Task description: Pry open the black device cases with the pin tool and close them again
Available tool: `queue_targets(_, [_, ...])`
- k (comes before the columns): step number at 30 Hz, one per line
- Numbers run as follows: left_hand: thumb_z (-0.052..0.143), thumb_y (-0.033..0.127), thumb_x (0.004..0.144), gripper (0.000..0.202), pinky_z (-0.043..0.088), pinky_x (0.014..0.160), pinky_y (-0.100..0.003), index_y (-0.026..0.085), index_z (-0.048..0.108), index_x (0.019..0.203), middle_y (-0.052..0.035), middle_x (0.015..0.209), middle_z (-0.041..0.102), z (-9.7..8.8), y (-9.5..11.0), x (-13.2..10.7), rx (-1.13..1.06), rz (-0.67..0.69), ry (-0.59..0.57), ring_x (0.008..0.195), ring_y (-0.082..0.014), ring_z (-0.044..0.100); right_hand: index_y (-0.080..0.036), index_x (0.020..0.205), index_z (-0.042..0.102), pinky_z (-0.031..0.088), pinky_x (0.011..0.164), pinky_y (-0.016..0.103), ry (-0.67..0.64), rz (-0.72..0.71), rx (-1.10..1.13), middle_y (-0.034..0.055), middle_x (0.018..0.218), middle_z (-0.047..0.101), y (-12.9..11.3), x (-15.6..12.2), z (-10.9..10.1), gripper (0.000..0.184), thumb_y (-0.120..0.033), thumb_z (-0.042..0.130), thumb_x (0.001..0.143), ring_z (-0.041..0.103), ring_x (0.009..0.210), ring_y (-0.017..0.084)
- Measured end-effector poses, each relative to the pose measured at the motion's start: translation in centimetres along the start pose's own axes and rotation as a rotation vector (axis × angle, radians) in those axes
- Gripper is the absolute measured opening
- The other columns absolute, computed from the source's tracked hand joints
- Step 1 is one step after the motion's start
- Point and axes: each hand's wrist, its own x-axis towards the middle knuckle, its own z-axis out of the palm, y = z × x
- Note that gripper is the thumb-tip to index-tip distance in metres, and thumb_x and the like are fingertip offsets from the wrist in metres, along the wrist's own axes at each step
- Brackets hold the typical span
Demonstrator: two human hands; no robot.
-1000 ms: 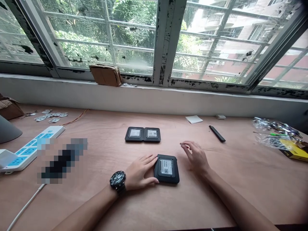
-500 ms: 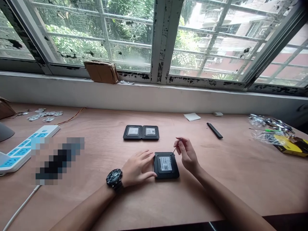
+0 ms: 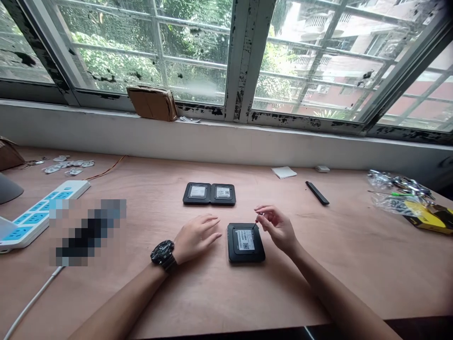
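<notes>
A small black square device (image 3: 245,242) with a white label lies on the wooden table (image 3: 347,264) in front of me. My right hand (image 3: 277,227) hovers at its top right corner, thumb and forefinger pinched on a thin pin whose tip points at that corner. My left hand (image 3: 196,237), with a black watch on the wrist, lies just left of the device with its fingers stretched flat, a small gap between fingertips and the device. Two more black devices (image 3: 209,194) of the same kind sit side by side farther back.
A white and blue power strip (image 3: 38,215) and its cable lie at the left, beside a blurred patch. A black stick (image 3: 317,193), a white pad (image 3: 284,172), and a pile of plastic bags with a yellow box (image 3: 410,200) lie to the right. A cardboard packet (image 3: 153,103) sits on the sill.
My right hand picked up a thin pin and brought its tip down to the device's top right corner. My left hand let go of the device's left edge and drew slightly away.
</notes>
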Motion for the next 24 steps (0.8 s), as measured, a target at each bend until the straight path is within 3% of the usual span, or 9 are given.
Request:
queue_targets(3, [0.059, 0.044, 0.101, 0.037, 0.052, 0.106, -0.042, 0.025, 0.066, 0.133, -0.0056, 0.137, 0.065, 0.0, -0.1, 0.0, 0.014, -0.007, 0.01, 0.126, -0.0261, 0.061, -0.023, 0.086, 0.055, 0.05, 0.052, 0.026, 0.019, 0.041, 0.099, 0.0048, 0.093, 0.072, -0.5, 0.4, -0.2, 0.025, -0.037, 0.075, 0.09, 0.065, 0.069, 0.016])
queue_targets(8, [0.058, 0.045, 0.101, 0.036, 0.053, 0.104, -0.038, 0.025, 0.068, 0.128, -0.0045, 0.135, 0.067, -0.6, -0.8, 0.1, 0.009, -0.031, 0.022, 0.122, -0.0244, 0.064, -0.024, 0.104, 0.06, 0.046, 0.045, 0.024, 0.096, -0.05, 0.159, -0.0004, 0.08, 0.068, -1.6, 2.0, 0.9, 0.018, -0.04, 0.064, 0.098, 0.054, 0.05, 0.009])
queue_targets(13, [0.055, 0.047, 0.102, 0.035, 0.055, 0.096, -0.036, 0.026, 0.071, 0.124, -0.0032, 0.13, 0.07, -1.1, -2.3, 0.2, 0.02, -0.147, 0.012, 0.115, -0.0245, 0.069, -0.022, 0.103, 0.065, 0.047, 0.047, 0.025, -0.073, -0.074, 0.054, 0.0015, 0.082, 0.067, -1.6, 2.8, 3.4, 0.021, -0.043, 0.059, 0.1, 0.055, 0.055, 0.011])
queue_targets(16, [0.054, 0.047, 0.102, 0.035, 0.055, 0.093, -0.034, 0.026, 0.072, 0.123, -0.003, 0.127, 0.072, -1.1, -2.7, 0.2, 0.012, -0.178, 0.005, 0.113, -0.0248, 0.07, -0.023, 0.101, 0.065, 0.047, 0.049, 0.025, -0.093, -0.093, 0.007, 0.0013, 0.082, 0.066, -1.1, 2.8, 4.5, 0.021, -0.043, 0.058, 0.1, 0.055, 0.055, 0.011])
queue_targets(21, [0.055, 0.044, 0.102, 0.031, 0.053, 0.093, -0.032, 0.027, 0.073, 0.12, -0.0027, 0.126, 0.072, -1.2, -2.4, 0.2, -0.005, -0.147, -0.004, 0.112, -0.0234, 0.069, -0.023, 0.101, 0.064, 0.046, 0.048, 0.025, -0.091, -0.089, 0.012, 0.0016, 0.083, 0.066, -0.3, 3.0, 5.1, 0.022, -0.043, 0.057, 0.101, 0.055, 0.055, 0.011])
queue_targets(24, [0.056, 0.042, 0.102, 0.028, 0.052, 0.095, -0.032, 0.027, 0.073, 0.118, -0.0023, 0.124, 0.072, -1.2, -2.3, 0.3, -0.02, -0.115, -0.01, 0.113, -0.0231, 0.068, -0.023, 0.104, 0.065, 0.049, 0.052, 0.026, -0.155, -0.1, 0.014, 0.0017, 0.084, 0.067, -0.2, 2.9, 5.1, 0.023, -0.043, 0.053, 0.103, 0.056, 0.056, 0.011])
